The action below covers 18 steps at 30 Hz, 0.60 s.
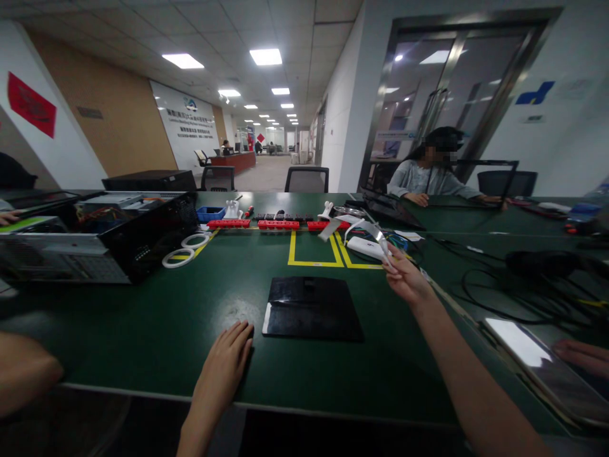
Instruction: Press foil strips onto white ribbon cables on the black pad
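Observation:
My left hand (223,358) lies palm down on the green table with its fingers stretched out, holding nothing. Just beyond its fingertips, to the right, is a glossy black plate (316,311) with a small square fitting on its far edge; it looks like a monitor stand base. My right hand (404,276) is closed on a thin, shiny white curved strip (378,236), whose exact kind I cannot make out. Close to that hand lies a white oval device (367,247). A whitish flat piece (330,230) appears blurred to its left.
An opened computer case (114,238) stands at left, with white rings (178,258) beside it. Red trays (278,225) and a blue bin (210,213) line the back. Yellow tape (314,263) marks the tabletop. Black cables (480,292) and another person (431,171) are at right.

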Tool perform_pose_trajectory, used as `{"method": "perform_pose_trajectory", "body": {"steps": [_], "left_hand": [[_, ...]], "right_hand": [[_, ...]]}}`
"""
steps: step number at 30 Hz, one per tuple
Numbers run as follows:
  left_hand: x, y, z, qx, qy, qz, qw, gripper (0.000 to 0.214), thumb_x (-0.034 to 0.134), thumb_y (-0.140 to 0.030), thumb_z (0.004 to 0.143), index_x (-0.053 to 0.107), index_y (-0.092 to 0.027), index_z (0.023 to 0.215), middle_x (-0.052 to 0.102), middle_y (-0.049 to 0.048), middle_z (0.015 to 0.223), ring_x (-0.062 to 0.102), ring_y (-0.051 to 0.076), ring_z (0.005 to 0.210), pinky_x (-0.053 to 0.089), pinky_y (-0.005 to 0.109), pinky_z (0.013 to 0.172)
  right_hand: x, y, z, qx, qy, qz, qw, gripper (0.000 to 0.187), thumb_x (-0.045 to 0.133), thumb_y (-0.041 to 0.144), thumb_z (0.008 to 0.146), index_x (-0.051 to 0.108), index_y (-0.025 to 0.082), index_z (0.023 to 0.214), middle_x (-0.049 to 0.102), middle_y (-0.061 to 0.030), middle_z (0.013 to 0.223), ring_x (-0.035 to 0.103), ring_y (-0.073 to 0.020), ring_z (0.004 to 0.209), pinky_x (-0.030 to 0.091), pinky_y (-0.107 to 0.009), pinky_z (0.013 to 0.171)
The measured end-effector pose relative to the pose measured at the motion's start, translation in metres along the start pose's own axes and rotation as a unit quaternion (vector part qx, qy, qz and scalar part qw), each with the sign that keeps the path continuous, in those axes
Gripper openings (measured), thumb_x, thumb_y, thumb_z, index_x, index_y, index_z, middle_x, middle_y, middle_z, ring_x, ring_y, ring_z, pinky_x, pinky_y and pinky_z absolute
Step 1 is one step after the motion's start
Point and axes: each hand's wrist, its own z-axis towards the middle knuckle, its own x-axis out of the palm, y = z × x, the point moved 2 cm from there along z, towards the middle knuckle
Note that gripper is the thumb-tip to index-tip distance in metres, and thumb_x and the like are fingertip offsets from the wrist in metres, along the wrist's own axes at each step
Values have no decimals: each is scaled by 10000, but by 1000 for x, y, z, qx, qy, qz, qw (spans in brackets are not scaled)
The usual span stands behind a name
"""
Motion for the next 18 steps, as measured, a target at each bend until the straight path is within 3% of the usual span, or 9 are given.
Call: {"method": "perform_pose_trajectory", "body": {"steps": [4,8,11,14,18], "left_hand": [[0,0,0,-7,1,-7,1000,362,378,-309,923,566,-196,1211,587,83,1259,507,219,1194,363,435,1030],[4,4,0,-5,5,-12,1000,367,366,-295,922,569,-176,1204,586,98,1258,507,226,1194,367,441,1026],[9,11,-2,-1,3,-25,1000,363,351,-270,922,570,-192,1201,589,93,1255,514,219,1188,387,423,1014],[12,14,-3,2,-14,-35,999,370,323,-238,923,584,-183,1180,598,93,1243,525,217,1177,389,427,1014],[13,15,-3,-2,-32,-41,999,378,310,-222,920,596,-161,1160,612,102,1221,539,223,1161,411,419,999]], "right_hand": [[17,0,-19,10,80,-55,995,527,655,308,708,463,265,1196,391,75,621,240,-16,366,206,-88,277],[21,-13,-28,84,193,-75,975,591,699,353,701,471,186,1219,499,61,604,328,-10,309,242,-106,252],[22,-24,-32,189,292,-119,930,580,680,342,749,460,148,1249,568,30,628,463,-45,335,346,-120,279],[24,-31,-35,274,351,-190,875,560,668,315,765,460,134,1252,582,19,656,557,-83,415,436,-145,345],[28,-37,-37,298,375,-250,841,527,655,317,767,457,132,1219,573,23,650,587,-107,469,450,-163,382]]}}
